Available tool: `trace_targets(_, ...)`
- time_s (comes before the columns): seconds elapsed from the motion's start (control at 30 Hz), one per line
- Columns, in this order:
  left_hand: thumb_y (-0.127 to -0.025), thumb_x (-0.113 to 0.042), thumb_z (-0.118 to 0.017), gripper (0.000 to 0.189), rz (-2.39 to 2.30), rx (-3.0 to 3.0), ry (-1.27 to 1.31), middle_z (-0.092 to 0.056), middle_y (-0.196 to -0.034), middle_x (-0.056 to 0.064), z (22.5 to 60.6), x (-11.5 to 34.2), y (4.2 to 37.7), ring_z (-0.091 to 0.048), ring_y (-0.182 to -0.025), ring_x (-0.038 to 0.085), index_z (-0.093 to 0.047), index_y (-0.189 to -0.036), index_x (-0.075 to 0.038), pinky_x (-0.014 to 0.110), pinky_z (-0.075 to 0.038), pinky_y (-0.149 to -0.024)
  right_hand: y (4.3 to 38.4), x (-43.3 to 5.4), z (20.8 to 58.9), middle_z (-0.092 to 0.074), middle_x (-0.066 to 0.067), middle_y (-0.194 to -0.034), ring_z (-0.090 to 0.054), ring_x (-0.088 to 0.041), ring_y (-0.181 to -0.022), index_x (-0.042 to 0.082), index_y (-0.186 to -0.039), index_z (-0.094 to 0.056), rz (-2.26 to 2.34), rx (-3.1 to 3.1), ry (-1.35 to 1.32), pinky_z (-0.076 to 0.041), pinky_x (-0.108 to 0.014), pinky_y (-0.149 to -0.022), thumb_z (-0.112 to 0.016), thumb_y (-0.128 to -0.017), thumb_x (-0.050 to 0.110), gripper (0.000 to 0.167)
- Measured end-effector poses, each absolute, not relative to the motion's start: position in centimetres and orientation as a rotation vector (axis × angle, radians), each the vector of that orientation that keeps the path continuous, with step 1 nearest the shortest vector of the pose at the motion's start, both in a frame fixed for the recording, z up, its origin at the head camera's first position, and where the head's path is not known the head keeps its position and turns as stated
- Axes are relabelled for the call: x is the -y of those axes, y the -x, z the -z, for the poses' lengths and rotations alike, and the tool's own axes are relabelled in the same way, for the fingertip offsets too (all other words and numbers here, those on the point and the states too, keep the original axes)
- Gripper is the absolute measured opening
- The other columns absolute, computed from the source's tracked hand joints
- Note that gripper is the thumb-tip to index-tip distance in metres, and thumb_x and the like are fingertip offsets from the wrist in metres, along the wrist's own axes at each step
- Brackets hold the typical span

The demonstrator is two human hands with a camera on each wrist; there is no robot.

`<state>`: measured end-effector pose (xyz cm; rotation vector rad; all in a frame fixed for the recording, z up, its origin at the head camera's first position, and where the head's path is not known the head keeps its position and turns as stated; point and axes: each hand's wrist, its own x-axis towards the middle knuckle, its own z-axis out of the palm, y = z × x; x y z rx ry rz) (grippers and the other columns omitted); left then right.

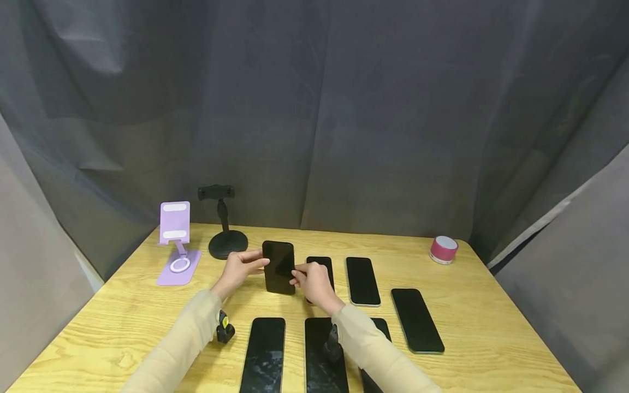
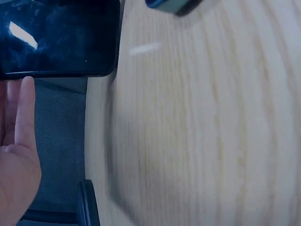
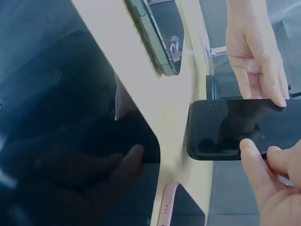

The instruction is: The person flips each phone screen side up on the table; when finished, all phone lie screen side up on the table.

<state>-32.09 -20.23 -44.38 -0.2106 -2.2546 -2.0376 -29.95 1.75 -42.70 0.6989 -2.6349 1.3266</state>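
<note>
Both hands hold a black smartphone [image 1: 279, 267] upright, its dark screen facing me. The left hand [image 1: 242, 268] pinches its left edge, thumb at the front and fingers behind. On the opposite edge, the right hand [image 1: 315, 283] grips it with thumb and fingertips. In the right wrist view the phone [image 3: 244, 129] spans the two hands, its lower end close over the table. The left wrist view shows the left thumb [image 2: 26, 113] against the phone's long edge. Just behind the right hand lies another dark phone [image 1: 320, 262], partly covered by it.
Several more phones lie face up, among them one at the back [image 1: 362, 281], one at right [image 1: 417, 320] and one in front [image 1: 264, 355]. A purple folding stand [image 1: 174, 224] and a black round-based phone holder [image 1: 228, 244] stand at left. A pink cylinder [image 1: 444, 251] sits at far right.
</note>
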Motion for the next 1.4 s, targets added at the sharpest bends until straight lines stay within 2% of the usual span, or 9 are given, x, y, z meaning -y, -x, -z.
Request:
trace_targets(0.13,-0.087,-0.007,-0.069,0.043,1.978,2.319,0.281,-0.054,-0.129,0.031,44.6,20.2,32.2,-0.069,-0.096,0.02,-0.057,-0.123,0.013,0.039,-0.058,-0.08,30.2,-1.8,43.0,-0.073,-0.016,-0.082,-0.072,-0.026,-0.074,-0.01,-0.114,-0.065,-1.403,2.639,-0.642,-0.053,-0.017,-0.056,-0.057,-0.095,0.003,0.025)
trace_targets(0.27,-0.087,-0.006,-0.069,0.046,1.899,2.433,0.32,-0.059,-0.122,0.032,45.2,20.4,32.0,-0.07,-0.087,0.018,-0.054,-0.126,0.014,0.043,-0.058,-0.077,30.3,-1.7,43.4,-0.073,-0.016,-0.079,-0.072,-0.021,-0.069,-0.012,-0.114,-0.064,-1.438,2.643,-0.608,-0.055,-0.017,-0.056,-0.058,-0.094,0.001,0.025)
trace_targets(0.57,-0.087,-0.005,-0.068,0.053,1.839,2.538,0.372,-0.063,-0.106,0.025,45.7,20.4,31.4,-0.068,-0.083,0.016,-0.048,-0.134,0.011,0.037,-0.06,-0.071,30.6,-1.5,44.0,-0.072,-0.015,-0.073,-0.071,-0.023,-0.064,-0.013,-0.109,-0.066,-1.513,2.668,-0.539,-0.055,-0.02,-0.054,-0.057,-0.094,0.002,0.022)
trace_targets(0.77,-0.086,-0.003,-0.069,0.052,1.8,2.553,0.279,-0.064,-0.105,0.025,46.0,20.0,31.6,-0.068,-0.075,0.013,-0.05,-0.131,0.012,0.032,-0.06,-0.065,30.4,-1.4,44.2,-0.071,-0.019,-0.083,-0.071,-0.021,-0.065,-0.014,-0.114,-0.063,-1.497,2.717,-0.566,-0.055,-0.02,-0.053,-0.056,-0.094,-0.001,0.024)
trace_targets(0.9,-0.086,0.0,-0.068,0.048,1.802,2.549,0.226,-0.065,-0.104,0.026,46.3,19.8,31.7,-0.068,-0.074,0.017,-0.051,-0.128,0.016,0.028,-0.059,-0.06,30.1,-1.3,44.1,-0.068,-0.019,-0.095,-0.07,-0.018,-0.071,-0.012,-0.12,-0.059,-1.447,2.822,-0.574,-0.054,-0.023,-0.054,-0.064,-0.089,-0.001,0.034)
trace_targets(1.0,-0.086,0.002,-0.067,0.045,1.795,2.542,0.196,-0.065,-0.103,0.027,46.5,19.7,31.7,-0.068,-0.074,0.018,-0.052,-0.126,0.017,0.029,-0.059,-0.06,30.0,-1.2,43.9,-0.066,-0.02,-0.102,-0.068,-0.018,-0.074,-0.012,-0.126,-0.055,-1.343,2.899,-0.587,-0.055,-0.027,-0.059,-0.073,-0.082,0.002,0.049)
trace_targets(1.1,-0.086,0.002,-0.067,0.044,1.767,2.546,0.193,-0.065,-0.103,0.028,46.5,19.5,31.8,-0.068,-0.071,0.017,-0.053,-0.125,0.016,0.031,-0.059,-0.06,29.9,-1.1,43.9,-0.067,-0.019,-0.105,-0.063,-0.019,-0.08,-0.01,-0.123,-0.058,-1.211,2.961,-0.635,-0.055,-0.031,-0.066,-0.08,-0.076,0.005,0.054)
trace_targets(1.27,-0.085,0.003,-0.068,0.041,1.765,2.576,0.13,-0.067,-0.099,0.024,46.6,19.2,31.8,-0.066,-0.068,0.013,-0.057,-0.123,0.015,0.029,-0.059,-0.059,29.8,-0.9,44.3,-0.063,-0.021,-0.112,-0.058,-0.027,-0.101,-0.008,-0.127,-0.051,-0.962,3.026,-0.786,-0.052,-0.037,-0.084,-0.086,-0.068,0.007,0.07)
trace_targets(1.4,-0.084,0.003,-0.068,0.04,1.748,2.608,0.09,-0.067,-0.097,0.023,46.6,18.9,31.7,-0.065,-0.068,0.012,-0.058,-0.121,0.015,0.028,-0.059,-0.059,29.7,-0.8,44.5,-0.061,-0.021,-0.109,-0.056,-0.031,-0.104,-0.009,-0.124,-0.052,-0.868,3.034,-0.8,-0.052,-0.039,-0.086,-0.088,-0.066,0.01,0.07)
